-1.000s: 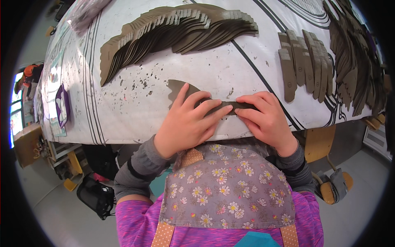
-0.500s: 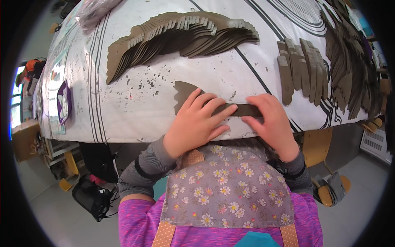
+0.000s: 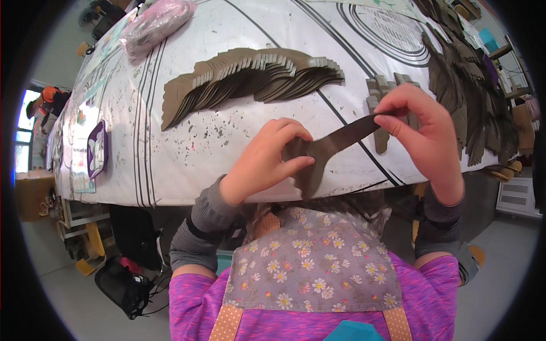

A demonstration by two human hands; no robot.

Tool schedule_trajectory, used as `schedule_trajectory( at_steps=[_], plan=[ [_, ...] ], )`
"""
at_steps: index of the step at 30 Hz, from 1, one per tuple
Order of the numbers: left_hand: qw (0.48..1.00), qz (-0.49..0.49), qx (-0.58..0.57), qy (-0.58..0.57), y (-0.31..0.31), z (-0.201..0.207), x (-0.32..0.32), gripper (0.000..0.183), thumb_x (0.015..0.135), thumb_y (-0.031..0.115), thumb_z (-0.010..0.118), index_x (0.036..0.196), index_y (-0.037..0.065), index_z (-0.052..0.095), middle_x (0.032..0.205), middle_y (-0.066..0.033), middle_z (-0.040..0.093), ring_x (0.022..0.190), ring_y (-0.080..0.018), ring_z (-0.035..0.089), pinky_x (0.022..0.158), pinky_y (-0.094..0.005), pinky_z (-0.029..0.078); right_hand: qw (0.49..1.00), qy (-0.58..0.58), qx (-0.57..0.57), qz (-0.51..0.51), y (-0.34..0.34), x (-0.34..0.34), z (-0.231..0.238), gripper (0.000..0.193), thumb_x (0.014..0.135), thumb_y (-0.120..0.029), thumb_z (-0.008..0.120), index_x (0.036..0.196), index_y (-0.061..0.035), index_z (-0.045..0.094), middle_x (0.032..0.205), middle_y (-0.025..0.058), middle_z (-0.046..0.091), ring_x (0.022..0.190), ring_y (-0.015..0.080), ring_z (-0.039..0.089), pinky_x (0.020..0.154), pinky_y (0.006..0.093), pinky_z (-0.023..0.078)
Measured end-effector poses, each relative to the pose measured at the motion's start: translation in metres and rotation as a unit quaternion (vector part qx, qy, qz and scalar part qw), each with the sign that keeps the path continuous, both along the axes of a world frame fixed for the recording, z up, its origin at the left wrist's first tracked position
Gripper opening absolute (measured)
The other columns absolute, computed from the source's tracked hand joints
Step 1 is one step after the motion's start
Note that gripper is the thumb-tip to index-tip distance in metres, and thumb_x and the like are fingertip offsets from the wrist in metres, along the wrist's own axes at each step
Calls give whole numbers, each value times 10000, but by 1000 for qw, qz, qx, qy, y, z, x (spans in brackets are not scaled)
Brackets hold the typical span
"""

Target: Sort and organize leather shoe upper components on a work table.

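Observation:
A flat dark-brown cut piece [image 3: 344, 138], with a broad scalloped end and a narrow strap, is held up over the near part of the table. My left hand [image 3: 261, 159] grips its broad end between thumb and fingers, which hide part of it. My right hand [image 3: 424, 128] pinches the tip of the strap, so the piece slants up to the right. Beyond my hands lies an overlapping row of similar brown pieces [image 3: 227, 85], with pale patches along the row. Partly behind my right hand, narrow brown strips with pale ends [image 3: 373, 88] lie side by side.
A larger heap of brown pieces [image 3: 455, 85] covers the table's right side. At the far left is a pink-tinted plastic bag [image 3: 159, 28]. A purple-rimmed container [image 3: 98, 149] stands near the left edge. Dark crumbs [image 3: 193, 135] dot the white patterned tablecloth [image 3: 153, 187].
The brown piece was flat on the table under my hands; now it is raised and tilted. My right hand has moved up and right, pinching the strap's tip; my left now grips the broad end.

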State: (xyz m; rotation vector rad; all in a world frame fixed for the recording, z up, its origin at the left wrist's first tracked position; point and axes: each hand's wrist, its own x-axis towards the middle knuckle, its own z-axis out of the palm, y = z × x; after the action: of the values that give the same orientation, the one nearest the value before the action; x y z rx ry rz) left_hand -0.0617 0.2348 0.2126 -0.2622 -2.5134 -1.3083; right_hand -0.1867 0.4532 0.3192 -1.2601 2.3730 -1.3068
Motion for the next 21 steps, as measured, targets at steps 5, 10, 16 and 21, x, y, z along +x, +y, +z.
schedule_trajectory(
  at_steps=[5,10,16,21],
  plan=[
    [996,-24,57,-71,3,18,-7,195,790,116,758,911,34,628,896,-49,612,841,-159,573,736,-287,463,993,105,-22,57,-14,-4,51,81,787,-18,690,848,-8,639,774,21,606,711,104,540,677,242,426],
    [997,-27,61,-32,-3,39,-15,220,788,98,759,956,18,642,871,-58,635,830,-147,589,748,-278,462,987,154,15,53,-23,-9,100,96,774,32,701,825,-5,629,779,4,604,744,85,538,695,229,422],
    [996,-3,83,38,-30,83,-26,174,900,59,632,1064,-1,639,1011,-54,637,933,-119,575,858,-261,450,977,205,-16,61,-30,-24,144,89,878,-80,677,911,-9,634,830,-25,608,776,41,529,707,196,423],
    [988,40,61,134,-41,120,-47,199,960,160,574,1013,-12,661,957,-61,671,927,-117,593,840,-255,456,965,259,-35,-27,-43,-1,175,134,845,-106,719,890,17,692,749,38,671,653,71,558,594,212,441]
  ],
)
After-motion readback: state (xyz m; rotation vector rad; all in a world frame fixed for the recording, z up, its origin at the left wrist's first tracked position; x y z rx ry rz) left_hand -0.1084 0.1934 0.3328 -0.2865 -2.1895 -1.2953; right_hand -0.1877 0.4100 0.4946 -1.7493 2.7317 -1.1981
